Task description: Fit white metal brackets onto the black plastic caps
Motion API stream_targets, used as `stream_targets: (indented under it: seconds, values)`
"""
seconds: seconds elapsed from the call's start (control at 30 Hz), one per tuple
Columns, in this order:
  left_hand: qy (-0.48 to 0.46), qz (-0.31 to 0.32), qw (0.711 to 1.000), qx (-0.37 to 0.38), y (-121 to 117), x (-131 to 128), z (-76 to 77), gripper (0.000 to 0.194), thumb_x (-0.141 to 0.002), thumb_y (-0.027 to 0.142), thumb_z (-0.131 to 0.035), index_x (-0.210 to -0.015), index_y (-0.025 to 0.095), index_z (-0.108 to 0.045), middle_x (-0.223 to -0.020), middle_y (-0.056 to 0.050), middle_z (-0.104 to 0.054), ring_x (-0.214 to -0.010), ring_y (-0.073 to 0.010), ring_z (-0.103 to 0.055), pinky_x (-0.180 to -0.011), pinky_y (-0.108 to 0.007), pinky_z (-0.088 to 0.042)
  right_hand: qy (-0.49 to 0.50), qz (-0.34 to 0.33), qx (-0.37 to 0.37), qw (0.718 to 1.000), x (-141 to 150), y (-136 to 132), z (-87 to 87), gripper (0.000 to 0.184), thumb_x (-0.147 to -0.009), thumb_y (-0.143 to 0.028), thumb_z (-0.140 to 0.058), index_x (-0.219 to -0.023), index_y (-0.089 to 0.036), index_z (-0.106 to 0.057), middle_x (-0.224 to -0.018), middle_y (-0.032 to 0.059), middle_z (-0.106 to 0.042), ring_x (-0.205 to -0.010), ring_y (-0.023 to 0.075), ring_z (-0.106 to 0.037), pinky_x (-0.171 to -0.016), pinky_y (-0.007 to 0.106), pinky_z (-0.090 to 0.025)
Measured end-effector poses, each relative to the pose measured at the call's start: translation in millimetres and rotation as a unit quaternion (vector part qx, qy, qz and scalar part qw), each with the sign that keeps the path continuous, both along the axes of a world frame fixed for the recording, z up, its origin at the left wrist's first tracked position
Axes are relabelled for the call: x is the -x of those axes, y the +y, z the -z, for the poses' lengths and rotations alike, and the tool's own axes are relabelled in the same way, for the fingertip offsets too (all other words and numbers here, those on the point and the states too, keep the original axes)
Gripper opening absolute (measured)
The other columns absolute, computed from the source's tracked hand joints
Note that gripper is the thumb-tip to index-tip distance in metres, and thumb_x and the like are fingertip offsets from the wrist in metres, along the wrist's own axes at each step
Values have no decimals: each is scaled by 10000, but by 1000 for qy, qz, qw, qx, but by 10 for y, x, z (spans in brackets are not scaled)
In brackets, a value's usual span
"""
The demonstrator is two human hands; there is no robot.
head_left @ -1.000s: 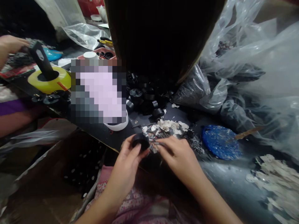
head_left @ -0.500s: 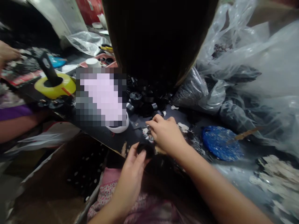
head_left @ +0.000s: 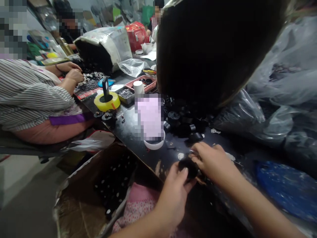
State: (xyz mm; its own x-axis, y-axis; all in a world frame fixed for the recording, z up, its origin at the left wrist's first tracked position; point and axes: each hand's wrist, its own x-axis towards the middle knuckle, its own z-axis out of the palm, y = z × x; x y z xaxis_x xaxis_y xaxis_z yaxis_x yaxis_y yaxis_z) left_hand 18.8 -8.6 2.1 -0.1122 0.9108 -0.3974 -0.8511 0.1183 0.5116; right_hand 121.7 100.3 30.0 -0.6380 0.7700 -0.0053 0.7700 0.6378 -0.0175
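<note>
Head view, worker seated at the near edge of a dark table [head_left: 138, 132].

Left hand [head_left: 173, 195]: fingers curled around a small black round part [head_left: 188, 167], thumb and forefinger gripping its rim. The part sits just above the near edge of the table, between both hands.

Right hand [head_left: 213, 162]: fingers drawn together and bent down onto the right side of the same black part, fingertips touching it. Whether something small is pinched under those fingertips cannot be told; they hide it.

Behind the hands, toward the middle of the table: a loose heap of black round parts [head_left: 183, 124], same kind as the held one. A few pale flat metal pieces [head_left: 180, 155] lie scattered on the table just left of the hands. A white shallow cup [head_left: 155, 144] stands near the table's near edge, left of the heap.

Further along the left edge of the table: a yellow tape roll [head_left: 107, 103] with a black tool standing upright in its hole; a red tray [head_left: 145, 83] and a white cylinder [head_left: 138, 87] behind it.

Right side: clear plastic bags [head_left: 279, 82] holding dark pieces, and a blue plastic sheet [head_left: 287, 188] at the right near corner.

Below the near edge: an open cardboard box [head_left: 81, 198], dark parts inside.

Far left: another person in a striped sleeve [head_left: 32, 89], hands at the table's far left end.
</note>
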Motion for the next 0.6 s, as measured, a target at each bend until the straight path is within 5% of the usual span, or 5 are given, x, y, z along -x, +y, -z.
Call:
stream_targets:
  seconds: [0.27, 0.47, 0.6]
  values:
    - [-86, -33, 996, -7, 110, -68, 9, 163, -869, 187, -581, -1024, 208, -626, -997, -20, -693, -886, -138, -639, -819, -291, -488, 198, 154, 188, 949, -457, -468, 255, 204, -817, -376, -500, -904, -250, -634, -907, 36, -718, -801, 234, -657, -689, 338, -492]
    - [-67, -17, 996, -56, 97, -142, 4, 153, -897, 149, -519, -1001, 197, -620, -980, -26, -690, -925, -139, -627, -900, -327, -469, 231, 189, 206, 932, -569, -535, 317, 277, -835, -477, -512, -933, -274, -673, -967, 37, -716, -865, 247, -665, -723, 354, -504]
    - [-51, -31, 996, -68, 82, -156, -6, 148, -895, 125, -513, -964, 195, -624, -949, -14, -691, -924, -132, -628, -910, -319, -463, 242, 159, 138, 947, -550, -539, 361, 228, -850, -418, -502, -828, -244, -647, -881, 61, -673, -777, 245, -626, -699, 376, -461]
